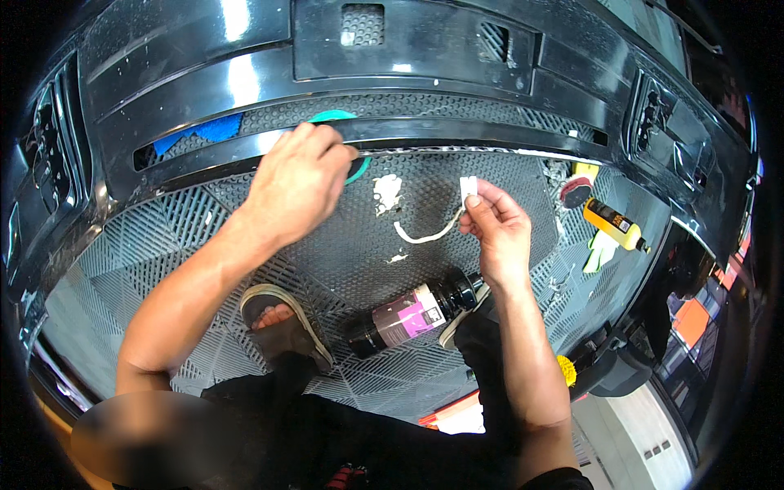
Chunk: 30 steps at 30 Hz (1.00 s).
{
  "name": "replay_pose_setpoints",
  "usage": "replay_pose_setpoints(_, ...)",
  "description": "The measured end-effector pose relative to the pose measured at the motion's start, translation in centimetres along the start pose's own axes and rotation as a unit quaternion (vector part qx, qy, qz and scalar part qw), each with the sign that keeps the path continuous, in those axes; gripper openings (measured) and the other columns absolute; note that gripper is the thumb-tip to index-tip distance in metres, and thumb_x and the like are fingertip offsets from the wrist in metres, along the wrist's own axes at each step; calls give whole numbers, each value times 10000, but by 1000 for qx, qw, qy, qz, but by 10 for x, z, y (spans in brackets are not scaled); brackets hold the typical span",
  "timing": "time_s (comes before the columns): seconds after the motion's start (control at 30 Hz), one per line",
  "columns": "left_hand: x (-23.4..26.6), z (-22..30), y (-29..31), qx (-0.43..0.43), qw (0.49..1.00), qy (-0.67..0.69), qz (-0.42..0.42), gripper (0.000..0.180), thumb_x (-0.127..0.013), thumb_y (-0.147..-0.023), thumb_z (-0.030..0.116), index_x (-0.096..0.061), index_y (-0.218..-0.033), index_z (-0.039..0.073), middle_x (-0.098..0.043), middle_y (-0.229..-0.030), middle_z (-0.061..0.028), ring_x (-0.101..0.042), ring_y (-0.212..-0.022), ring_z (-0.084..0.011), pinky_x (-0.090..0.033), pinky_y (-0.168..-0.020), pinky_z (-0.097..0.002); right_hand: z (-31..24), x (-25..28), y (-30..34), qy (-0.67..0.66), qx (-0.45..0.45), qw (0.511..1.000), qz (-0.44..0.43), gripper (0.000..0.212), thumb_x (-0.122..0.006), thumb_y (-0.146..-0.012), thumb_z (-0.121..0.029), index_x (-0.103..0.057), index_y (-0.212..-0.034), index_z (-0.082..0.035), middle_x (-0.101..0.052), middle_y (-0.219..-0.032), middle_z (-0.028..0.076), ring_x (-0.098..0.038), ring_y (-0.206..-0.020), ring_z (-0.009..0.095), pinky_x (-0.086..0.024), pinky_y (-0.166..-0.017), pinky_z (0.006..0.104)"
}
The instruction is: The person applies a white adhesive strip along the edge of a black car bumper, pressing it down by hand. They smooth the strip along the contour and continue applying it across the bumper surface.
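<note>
My left hand (300,181) is closed, its fingertips pinched at the lower lip of a black car bumper (425,131); what is in them, if anything, is hidden. A thin whitish line runs along that lip to its right. My right hand (498,229) pinches the end of a white strip (468,188) between thumb and fingers. A cream-coloured strip (429,238) curves down from this hand and hangs over the mat. Behind the lip, partly covered by my left hand, is a teal ring (333,116).
Below me lie a black bottle with a purple label (407,317) and whitish scraps (388,194) on the dark mat (343,261). At right are a yellow bottle (614,224), a round maroon pad (576,193) and a pale green cloth (600,251). A blue cloth (214,131) shows through the bumper opening.
</note>
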<state>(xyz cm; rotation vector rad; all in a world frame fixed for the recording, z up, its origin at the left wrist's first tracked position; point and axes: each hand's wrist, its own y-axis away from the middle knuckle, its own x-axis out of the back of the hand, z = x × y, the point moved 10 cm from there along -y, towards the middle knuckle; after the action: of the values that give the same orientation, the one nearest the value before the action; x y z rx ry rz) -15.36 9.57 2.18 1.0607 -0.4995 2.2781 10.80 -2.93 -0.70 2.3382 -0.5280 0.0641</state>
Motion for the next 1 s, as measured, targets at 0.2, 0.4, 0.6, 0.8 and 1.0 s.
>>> replay_pose_setpoints(0.2,11,5,1,-29,999,22,2,137,-746,-887,75,-757,-1020,46,-682,-978,-97,-655,-945,-294,-552,-836,-420,-13,39,3,63,9,998,15,264,-738,-1044,-109,-741,-1287,-5,-767,-1007,28,-664,-776,88,-561,-716,255)
replay_pose_setpoints(0.4,-27,77,37,-133,969,129,-163,133,-774,-963,223,-725,-1003,106,-662,-917,-61,-651,-909,-276,-521,-833,-393,-8,57,0,72,5,997,21,239,-728,-1045,-109,-740,-1259,-3,-753,-961,22,-657,-754,95,-556,-701,258)
replay_pose_setpoints(0.6,5,28,4,-27,999,24,-12,493,-816,-893,190,-649,-1339,62,-630,-1335,-156,-600,-1243,-352,-491,-1042,-448,-5,56,3,84,-2,996,15,199,-725,-1042,-94,-737,-1217,0,-754,-991,38,-655,-767,99,-548,-704,261)
replay_pose_setpoints(0.8,15,-21,25,74,995,-37,-53,467,-819,-884,137,-692,-1321,34,-647,-1270,-138,-616,-1161,-337,-500,-1015,-466,3,67,4,91,-9,996,22,194,-731,-1039,-96,-741,-1210,-4,-753,-976,26,-648,-758,93,-539,-695,256)
replay_pose_setpoints(1.0,32,-31,25,52,998,40,8,189,-830,-883,83,-778,-1058,36,-693,-1047,-90,-642,-999,-321,-525,-897,-444,10,51,6,94,-11,995,-2,184,-719,-1047,-116,-745,-1199,-16,-735,-932,3,-641,-750,83,-531,-696,249)
